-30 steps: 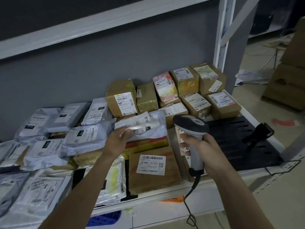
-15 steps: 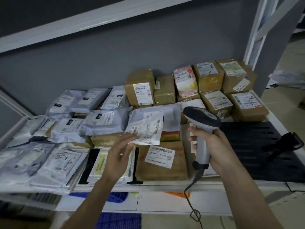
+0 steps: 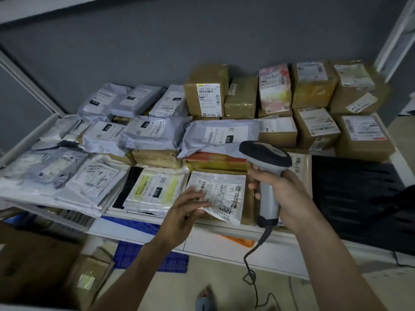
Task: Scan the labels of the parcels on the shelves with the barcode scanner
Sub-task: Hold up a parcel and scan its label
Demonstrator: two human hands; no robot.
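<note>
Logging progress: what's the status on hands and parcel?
Right hand grips scanner. Left hand flat on crinkled label pouch. Nothing blocking.

The underside of the clear-wrapped parcel (image 3: 221,194) is covered by the left hand (image 3: 186,212), and the box beneath it is almost wholly hidden. The grip of the barcode scanner (image 3: 267,173) is concealed within the right hand (image 3: 285,196). Label text on the rear boxes (image 3: 314,86) is too blurred to be read. The black tray (image 3: 359,194) is cut off at the right edge.
</note>
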